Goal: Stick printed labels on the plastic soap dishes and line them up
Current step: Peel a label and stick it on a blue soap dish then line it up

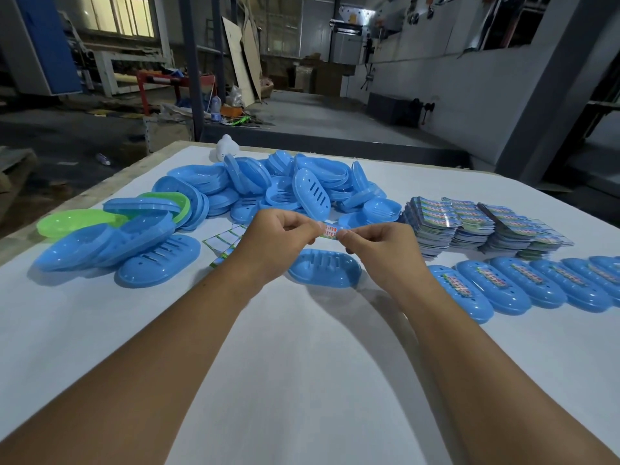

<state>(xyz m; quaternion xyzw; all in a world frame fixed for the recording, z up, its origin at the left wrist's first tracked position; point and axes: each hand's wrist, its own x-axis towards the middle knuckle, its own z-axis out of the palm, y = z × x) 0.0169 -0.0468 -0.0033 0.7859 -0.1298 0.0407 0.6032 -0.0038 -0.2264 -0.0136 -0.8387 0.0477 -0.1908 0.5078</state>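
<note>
The white surface [302, 380] fills the bottom of the frame. Above it, in the middle, the left hand [271, 239] and right hand [379, 250] each pinch one end of a small label [330, 230], probably to peel it. Just under it sits a bare blue soap dish [324, 271], likely next. Labeled dishes [503, 283] line up at the right; a pile of dishes [268, 186] waits behind.

We have one view only, from a wide-angle camera worn on the person's head. It looks forward and down across the white worktop [302, 364] toward its far edge, close enough that both forearms fill the near edge, with the workshop floor beyond.
</note>
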